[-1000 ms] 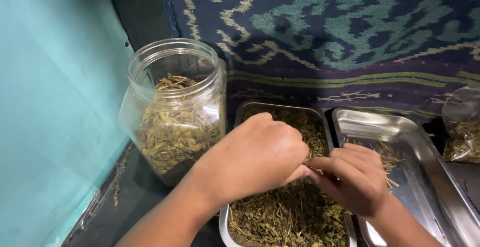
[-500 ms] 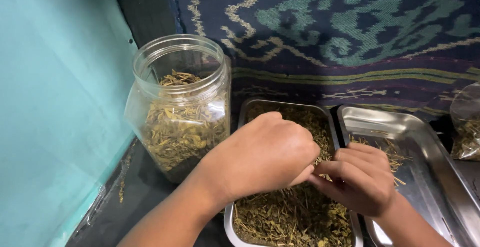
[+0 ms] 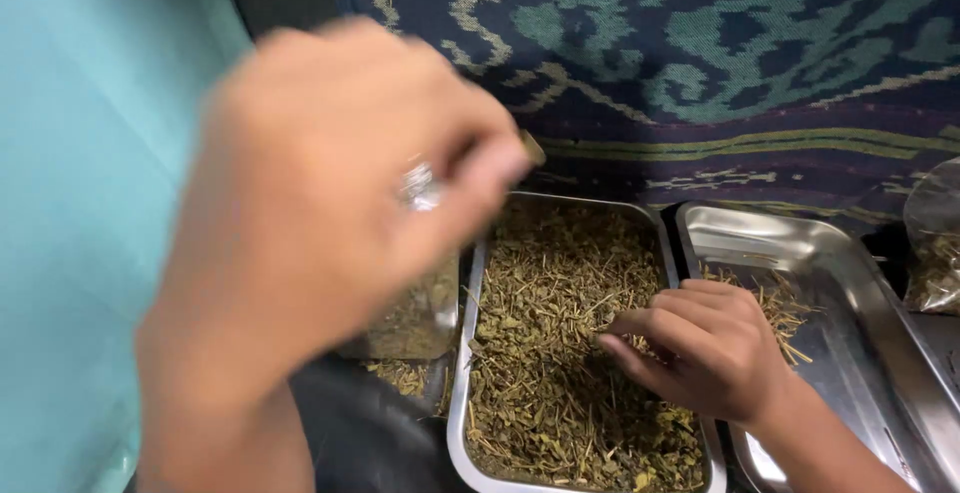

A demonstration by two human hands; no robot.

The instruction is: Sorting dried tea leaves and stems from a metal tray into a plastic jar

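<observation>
Woven cloth (image 3: 720, 63) in dark blue with teal and cream patterning is hung across the back, and a flat teal wall (image 3: 70, 203) is seen on the left. Most of the near view is filled by the left hand (image 3: 330, 203), raised close to the camera and badly blurred; its fingers are curled together, and a small brownish fleck is seen at the fingertips (image 3: 500, 163), though whether it is pinched cannot be told. Behind that hand a clear plastic jar (image 3: 415, 313) of dried leaves is almost wholly hidden, only its lower corner being shown beside the tray.

At centre a steel tray (image 3: 462, 393) is set on the dark desk (image 3: 370, 443), and it is packed with dried green herbs (image 3: 540, 353), leaves and thin stems mixed. Just to its right a second steel tray (image 3: 840, 283) is placed, edge to edge with the first, with only a thin scatter of stems (image 3: 775, 303) at its near-left corner. A clear plastic bag (image 3: 935, 243) with more dried leaves is glimpsed at the far right edge.

The right hand (image 3: 700, 353) is laid over the right side of the full tray, fingers bunched and pressed down into the herbs, the fingertips pinched together on the stems.
</observation>
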